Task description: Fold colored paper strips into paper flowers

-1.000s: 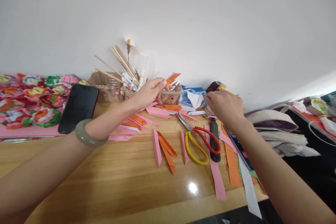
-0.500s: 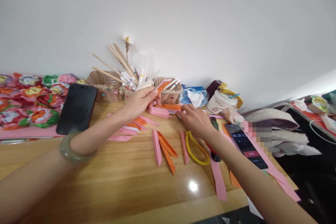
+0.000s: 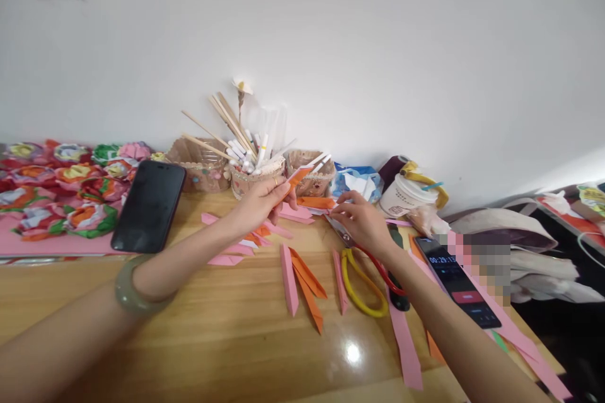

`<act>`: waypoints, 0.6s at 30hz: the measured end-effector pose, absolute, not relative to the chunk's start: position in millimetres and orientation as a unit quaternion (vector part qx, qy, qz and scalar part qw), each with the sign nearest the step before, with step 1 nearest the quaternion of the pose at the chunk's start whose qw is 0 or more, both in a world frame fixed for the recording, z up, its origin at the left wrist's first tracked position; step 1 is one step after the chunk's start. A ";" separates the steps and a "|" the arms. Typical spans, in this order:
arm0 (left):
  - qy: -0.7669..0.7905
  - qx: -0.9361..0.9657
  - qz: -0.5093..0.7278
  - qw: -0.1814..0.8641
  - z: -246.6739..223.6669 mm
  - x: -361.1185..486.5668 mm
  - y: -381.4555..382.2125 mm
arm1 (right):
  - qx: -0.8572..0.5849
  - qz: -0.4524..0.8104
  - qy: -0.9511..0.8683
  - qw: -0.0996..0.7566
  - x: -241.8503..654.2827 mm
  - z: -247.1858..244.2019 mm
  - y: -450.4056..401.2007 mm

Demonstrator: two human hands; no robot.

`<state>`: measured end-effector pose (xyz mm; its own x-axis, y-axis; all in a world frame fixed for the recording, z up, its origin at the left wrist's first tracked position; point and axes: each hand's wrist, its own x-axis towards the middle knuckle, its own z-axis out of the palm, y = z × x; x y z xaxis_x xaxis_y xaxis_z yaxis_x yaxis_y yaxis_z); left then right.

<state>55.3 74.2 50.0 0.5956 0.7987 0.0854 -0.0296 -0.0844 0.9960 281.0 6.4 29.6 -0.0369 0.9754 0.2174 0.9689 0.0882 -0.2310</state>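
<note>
My left hand [image 3: 265, 201] pinches a folded orange paper strip [image 3: 300, 177] with a pale edge, holding it raised above the table. My right hand [image 3: 362, 221] hovers over the scissors [image 3: 363, 312], its fingers a little apart and bent, with nothing visible in them. Close to its fingertips lies another orange folded strip [image 3: 316, 203], beside a pink folded strip [image 3: 295, 213]. The scissors have one yellow and one red handle; my right hand partly covers them. Nearer to me lie a pink strip [image 3: 289, 280] and orange folded strips [image 3: 307, 286].
Paper flowers [image 3: 78, 195] and a dark phone [image 3: 149, 208] stand at left. Decorated baskets [image 3: 205, 176] with sticks and markers line the wall. At right are a lidded cup [image 3: 406, 195], a phone with a running timer [image 3: 458, 286] and long pink paper [image 3: 406, 352].
My right hand has lifted slightly off the orange strip and scissors, its fingers loosening. My left hand still holds its orange strip. The whole view has shifted a little.
</note>
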 end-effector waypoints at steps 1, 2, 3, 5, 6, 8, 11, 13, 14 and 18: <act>0.294 0.648 0.339 0.615 47.6 56.0 73.6 | -0.682 0.024 -0.703 0.201 283.9 30.2 7.6; 0.295 0.642 0.339 0.621 45.6 56.9 72.9 | -0.686 0.037 -0.687 0.237 287.0 32.0 8.7; 0.297 0.637 0.339 0.626 44.2 57.8 72.0 | -0.688 0.047 -0.673 0.267 290.1 34.8 9.6; 0.299 0.631 0.340 0.630 43.7 59.6 69.8 | -0.694 0.055 -0.647 0.311 295.5 42.9 10.1; 0.300 0.628 0.341 0.631 44.4 60.5 68.4 | -0.699 0.051 -0.636 0.323 297.3 47.7 9.7; 0.306 0.621 0.337 0.638 46.8 62.1 65.4 | -0.715 0.024 -0.621 0.321 298.5 57.9 7.1; 0.309 0.608 0.322 0.657 50.1 64.7 61.4 | -0.749 -0.073 -0.608 0.254 293.8 72.7 1.7; 0.304 0.606 0.321 0.661 51.5 66.3 59.8 | -0.781 -0.145 -0.579 0.184 289.1 80.6 -0.1; 0.301 0.608 0.322 0.660 52.2 66.9 59.4 | -0.791 -0.167 -0.567 0.155 287.4 83.7 0.1; 0.296 0.618 0.330 0.649 56.9 66.1 58.2 | -0.775 -0.150 -0.585 0.184 290.1 90.9 9.6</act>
<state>66.1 58.2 56.9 0.6067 0.7946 0.0242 -0.0624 0.0173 0.9979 290.1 9.6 90.9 0.2705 0.8523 0.4477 0.9626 -0.2474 -0.1106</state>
